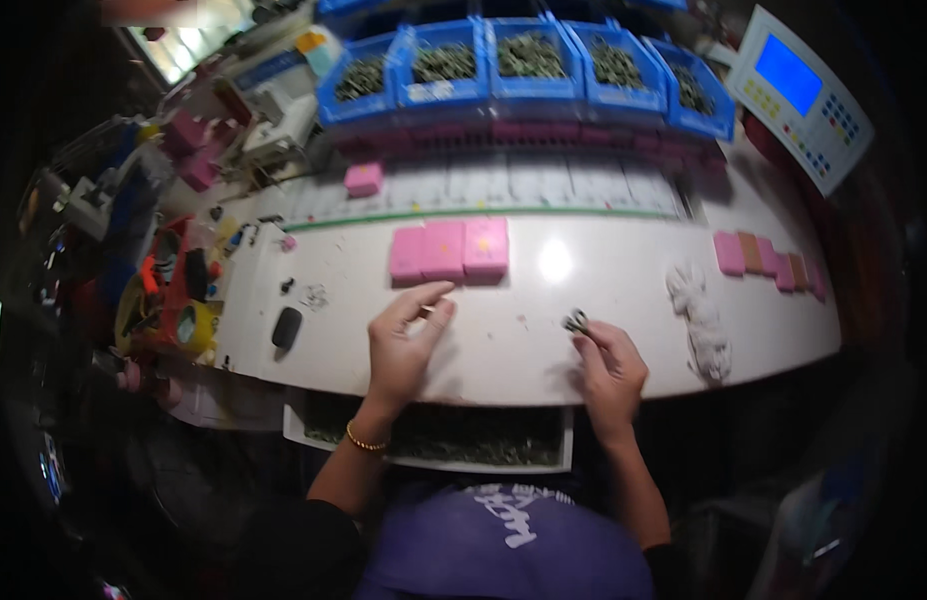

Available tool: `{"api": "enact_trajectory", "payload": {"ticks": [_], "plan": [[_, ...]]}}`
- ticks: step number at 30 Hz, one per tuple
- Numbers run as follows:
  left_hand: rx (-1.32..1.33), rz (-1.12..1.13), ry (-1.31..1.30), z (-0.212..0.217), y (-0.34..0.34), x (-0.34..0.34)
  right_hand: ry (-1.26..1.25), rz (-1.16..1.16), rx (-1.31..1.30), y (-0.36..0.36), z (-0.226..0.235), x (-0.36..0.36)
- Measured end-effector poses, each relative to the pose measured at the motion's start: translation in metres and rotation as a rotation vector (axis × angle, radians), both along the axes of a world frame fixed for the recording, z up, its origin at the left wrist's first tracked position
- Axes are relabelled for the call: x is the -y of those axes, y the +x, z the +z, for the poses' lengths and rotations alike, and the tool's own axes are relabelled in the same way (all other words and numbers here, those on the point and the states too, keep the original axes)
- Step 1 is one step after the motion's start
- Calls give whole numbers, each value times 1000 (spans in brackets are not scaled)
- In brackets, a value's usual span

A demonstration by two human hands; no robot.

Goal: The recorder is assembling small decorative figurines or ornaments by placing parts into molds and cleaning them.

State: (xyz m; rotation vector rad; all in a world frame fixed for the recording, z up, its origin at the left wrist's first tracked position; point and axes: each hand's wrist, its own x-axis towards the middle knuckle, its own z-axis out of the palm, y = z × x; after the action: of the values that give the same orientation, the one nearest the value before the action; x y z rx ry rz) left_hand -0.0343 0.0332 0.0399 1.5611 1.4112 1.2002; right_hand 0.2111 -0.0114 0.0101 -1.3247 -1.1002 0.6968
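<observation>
My right hand [613, 375] pinches a small dark metal piece with ring-like ends [575, 320] between thumb and fingertips, just above the white tabletop. Its exact kind is too small to make out. My left hand [408, 340] has thumb and forefinger apart, with nothing visible between them. Its fingertips are close to the near edge of a row of pink blocks [443, 250], which stand side by side at the middle of the table.
Blue bins [538, 85] full of small dark metal parts line the back. A single pink block [363, 180] lies on a marked strip. Crumpled white gloves [698, 320] and pink and brown blocks [763, 258] are at right, below a keypad with a blue screen [788, 75]. A tray of parts [483, 465] sits below the near edge.
</observation>
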Motion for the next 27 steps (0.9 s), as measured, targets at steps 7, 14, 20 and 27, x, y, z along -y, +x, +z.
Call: {"api": "enact_trajectory", "payload": {"ticks": [7, 14, 20, 27], "plan": [[639, -338, -363, 0, 67, 47, 576, 29, 684, -8, 14, 10], [813, -410, -414, -2, 78, 61, 663, 53, 759, -5, 15, 21], [837, -384, -337, -10, 76, 63, 619, 86, 621, -7, 19, 21], [625, -386, -390, 7, 64, 62, 512, 63, 443, -6, 15, 22]]}}
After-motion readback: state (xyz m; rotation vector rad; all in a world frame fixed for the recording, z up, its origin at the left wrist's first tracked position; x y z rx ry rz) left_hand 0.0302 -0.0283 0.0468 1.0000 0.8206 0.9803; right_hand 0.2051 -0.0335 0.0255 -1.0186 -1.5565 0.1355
